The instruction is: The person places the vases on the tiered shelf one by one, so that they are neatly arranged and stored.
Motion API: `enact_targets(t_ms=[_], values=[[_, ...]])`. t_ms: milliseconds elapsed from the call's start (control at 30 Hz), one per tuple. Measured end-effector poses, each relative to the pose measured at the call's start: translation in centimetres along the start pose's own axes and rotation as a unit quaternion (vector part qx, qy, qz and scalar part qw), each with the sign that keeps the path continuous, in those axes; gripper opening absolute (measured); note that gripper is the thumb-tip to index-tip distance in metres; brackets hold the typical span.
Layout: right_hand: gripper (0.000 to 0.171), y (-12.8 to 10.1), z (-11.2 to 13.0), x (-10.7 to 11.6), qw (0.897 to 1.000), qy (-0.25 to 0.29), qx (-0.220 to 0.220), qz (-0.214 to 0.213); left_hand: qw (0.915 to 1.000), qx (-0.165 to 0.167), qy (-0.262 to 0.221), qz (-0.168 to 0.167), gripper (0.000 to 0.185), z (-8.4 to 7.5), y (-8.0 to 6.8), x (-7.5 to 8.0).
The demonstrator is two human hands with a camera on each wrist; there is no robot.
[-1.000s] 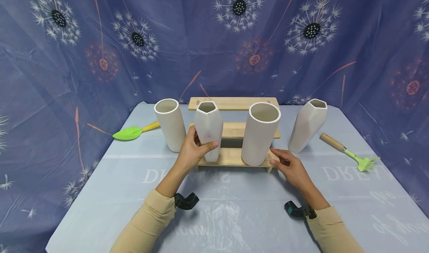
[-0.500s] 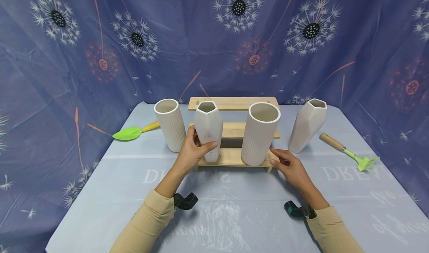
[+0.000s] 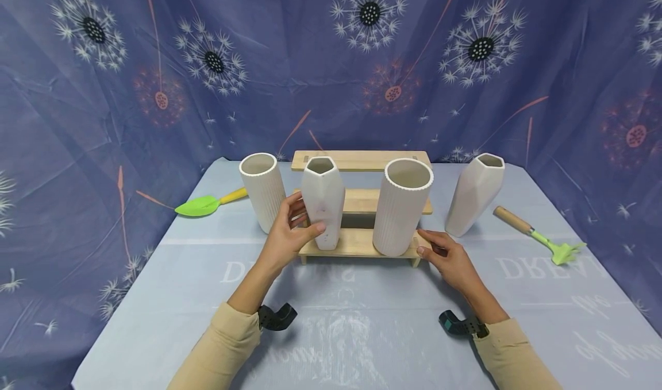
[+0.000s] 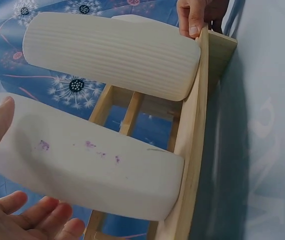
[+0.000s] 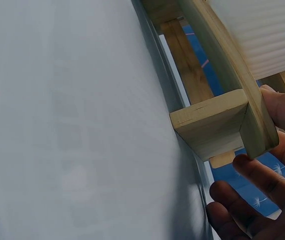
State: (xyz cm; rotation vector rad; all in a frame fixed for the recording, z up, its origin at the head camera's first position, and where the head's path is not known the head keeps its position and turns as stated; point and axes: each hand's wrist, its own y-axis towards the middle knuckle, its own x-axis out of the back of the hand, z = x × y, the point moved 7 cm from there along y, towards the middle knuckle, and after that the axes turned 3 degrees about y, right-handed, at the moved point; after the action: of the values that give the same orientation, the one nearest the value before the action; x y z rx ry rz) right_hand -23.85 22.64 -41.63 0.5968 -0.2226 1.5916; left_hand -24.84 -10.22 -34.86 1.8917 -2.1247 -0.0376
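While the faceted vase (image 3: 323, 201) stands upright on the lowest step of the wooden rack (image 3: 357, 242), at about eleven o'clock from the person's chest, the left hand (image 3: 287, 235) sits just beside it with fingers opened out and only the fingertips near its side; from the left wrist view the palm looks apart from the vase, holding nothing. The right hand (image 3: 449, 256) steadies the rack's right end at one o'clock, thumb pressed on the board's corner and fingers loosely curled below it. To let go cleanly, I'd say the left hand should draw straight back without brushing the vase, since the ribbed vase (image 3: 401, 206) stands close by on the same step. Half a second ago the left hand was wrapped round the vase, thumb across its front; now it has loosened and slid back toward the person.
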Motion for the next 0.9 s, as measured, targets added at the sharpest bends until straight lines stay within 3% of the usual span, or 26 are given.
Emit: enact_targets(t_ms=[233,600,900], values=[[0.048,0.5,-2.9,-0.3,1.000,0.004,-0.009,0.003,1.0000,0.001,0.002,-0.005,0.076,0.5,-0.9,0.8],[0.045,0.1,-0.7,-0.1,1.000,0.007,-0.007,-0.002,0.9984,-0.009,-0.011,-0.056,0.064,1.1,-1.9,2.6],[0.048,0.6,-2.9,-0.3,1.000,0.003,-0.004,0.002,0.9933,-0.025,-0.022,-0.110,0.058,1.9,-1.8,4.2]])
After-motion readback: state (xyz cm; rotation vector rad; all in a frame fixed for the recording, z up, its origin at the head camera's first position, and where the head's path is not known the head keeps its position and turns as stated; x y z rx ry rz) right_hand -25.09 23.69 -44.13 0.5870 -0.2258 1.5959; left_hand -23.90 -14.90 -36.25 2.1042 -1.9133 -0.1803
